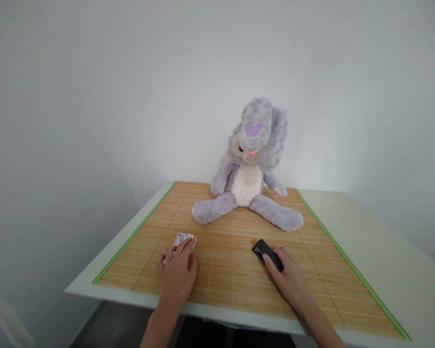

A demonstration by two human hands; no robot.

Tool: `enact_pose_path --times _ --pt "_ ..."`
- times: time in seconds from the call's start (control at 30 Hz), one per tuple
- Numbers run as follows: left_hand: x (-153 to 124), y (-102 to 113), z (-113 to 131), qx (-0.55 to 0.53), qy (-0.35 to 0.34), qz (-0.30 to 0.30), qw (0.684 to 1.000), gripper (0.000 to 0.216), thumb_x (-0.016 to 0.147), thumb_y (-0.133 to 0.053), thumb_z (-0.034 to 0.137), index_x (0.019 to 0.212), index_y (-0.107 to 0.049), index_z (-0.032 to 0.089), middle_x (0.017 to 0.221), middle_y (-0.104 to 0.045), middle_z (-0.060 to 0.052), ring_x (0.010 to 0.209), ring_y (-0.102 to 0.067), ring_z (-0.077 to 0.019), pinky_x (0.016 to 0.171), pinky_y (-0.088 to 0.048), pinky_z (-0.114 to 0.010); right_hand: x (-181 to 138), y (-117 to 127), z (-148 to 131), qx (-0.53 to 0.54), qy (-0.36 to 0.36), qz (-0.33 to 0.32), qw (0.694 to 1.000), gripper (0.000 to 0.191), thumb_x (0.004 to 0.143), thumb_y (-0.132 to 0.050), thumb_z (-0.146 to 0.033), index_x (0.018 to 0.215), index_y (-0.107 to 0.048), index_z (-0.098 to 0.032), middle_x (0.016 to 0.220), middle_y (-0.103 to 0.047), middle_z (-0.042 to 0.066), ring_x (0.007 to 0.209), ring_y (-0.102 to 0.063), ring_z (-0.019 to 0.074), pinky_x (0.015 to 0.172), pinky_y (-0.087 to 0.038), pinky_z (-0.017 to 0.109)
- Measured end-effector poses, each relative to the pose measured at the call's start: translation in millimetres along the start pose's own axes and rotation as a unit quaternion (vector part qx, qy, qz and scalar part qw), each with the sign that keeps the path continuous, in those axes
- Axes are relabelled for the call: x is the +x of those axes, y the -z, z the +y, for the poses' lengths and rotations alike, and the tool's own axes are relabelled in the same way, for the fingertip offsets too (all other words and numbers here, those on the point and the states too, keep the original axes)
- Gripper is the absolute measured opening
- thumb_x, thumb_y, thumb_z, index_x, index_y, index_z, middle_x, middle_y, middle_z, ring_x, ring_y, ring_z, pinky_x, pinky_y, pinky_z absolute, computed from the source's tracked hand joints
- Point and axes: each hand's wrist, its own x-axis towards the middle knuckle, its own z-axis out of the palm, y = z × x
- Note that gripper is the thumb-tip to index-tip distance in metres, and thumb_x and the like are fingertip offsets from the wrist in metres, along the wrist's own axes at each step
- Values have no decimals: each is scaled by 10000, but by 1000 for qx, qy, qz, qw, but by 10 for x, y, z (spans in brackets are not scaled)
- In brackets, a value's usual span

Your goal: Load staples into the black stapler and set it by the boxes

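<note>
My left hand [179, 273] rests at the left front of the mat, its fingers curled over a small white-and-red box [180, 238]. Most of the box is hidden beneath the fingers, and only its far part with printing shows. To the right, my right hand [290, 275] is wrapped round a black stapler [270, 253] lying on the mat. The stapler's front end points away from me and to the left, and my thumb lies along its near side.
A lilac plush bunny [247, 183] sits at the back against the white wall [130, 87], legs spread forward and one ear flopped over its head. Under everything lies a bamboo mat [221, 270] with green edging, on a white table [362, 227].
</note>
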Motion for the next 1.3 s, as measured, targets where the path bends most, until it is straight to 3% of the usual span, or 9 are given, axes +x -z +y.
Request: enact_pose_path --times 0.17,0.33,0.43,0.6,0.8,0.9,1.03,1.17,1.3 --pt "-5 30 -126 0 35 55 998 376 952 -571 331 1319 -652 342 1375 -654 -52 1225 -547 -339 1076 -347 -585 5 37 -108 11 -18 -9 1000 379 984 -485 -554 996 -677 -227 958 -674 63 891 -649 238 813 -485 354" --pt "77 -76 -470 -51 22 33 998 501 917 -621 458 1395 -602 312 1385 -616 -80 1242 -557 -331 1039 -453 -511 -63 -6 -349 38 -43 -91 994 365 960 -519 -531 1053 -681 -217 984 -658 71 896 -643 240 832 -497 365" --pt "123 -162 -601 -78 13 20 997 470 911 -619 508 1322 -657 283 1328 -631 -78 1196 -594 -301 1053 -473 -477 -117 -95 -515 60 -26 -137 988 306 875 -631 -426 1088 -663 -208 972 -639 56 891 -624 236 829 -506 358" --pt "166 -211 -571 -109 29 33 993 488 887 -637 556 1265 -682 251 1288 -642 -89 1195 -607 -306 1072 -479 -489 -139 -246 -777 100 0 -170 980 437 779 -633 -230 1214 -610 -192 1043 -626 59 930 -610 232 845 -513 349" --pt "129 -215 -641 -220 128 63 965 466 984 -479 555 1262 -658 227 1250 -694 -101 1160 -652 -293 1062 -502 -505 -103 -509 -1069 86 -20 -162 983 426 757 -705 -251 1178 -652 -224 1136 -647 69 1040 -639 253 944 -507 359" --pt "87 -235 -706 -272 168 52 946 482 1015 -439 513 1379 -583 231 1320 -685 -106 1213 -650 -280 1092 -494 -507 -107 -722 -1232 40 -23 -153 987 461 763 -743 -296 1216 -671 -246 1179 -666 73 1057 -659 278 946 -515 373" --pt "74 -276 -719 -317 121 25 940 553 1026 -444 468 1535 -426 252 1444 -622 -96 1318 -603 -253 1161 -453 -487 -129 -1002 -1469 -28 9 -149 988 605 798 -727 -325 1380 -613 -207 1279 -659 123 1138 -640 333 1006 -493 434" --pt "105 -321 -762 -272 94 3 958 505 1032 -409 454 1473 -524 237 1503 -576 -92 1399 -535 -268 1208 -398 -502 -121 -1175 -1638 -31 41 -150 987 644 835 -686 -307 1458 -554 -212 1352 -630 130 1214 -602 327 1064 -453 438" --pt "135 -315 -855 -251 67 -25 965 523 1039 -370 434 1507 -486 232 1544 -534 -88 1432 -499 -260 1230 -364 -497 -80 -1243 -1709 -15 65 -152 986 654 821 -707 -334 1452 -556 -249 1287 -650 108 1198 -592 322 1055 -447 444"
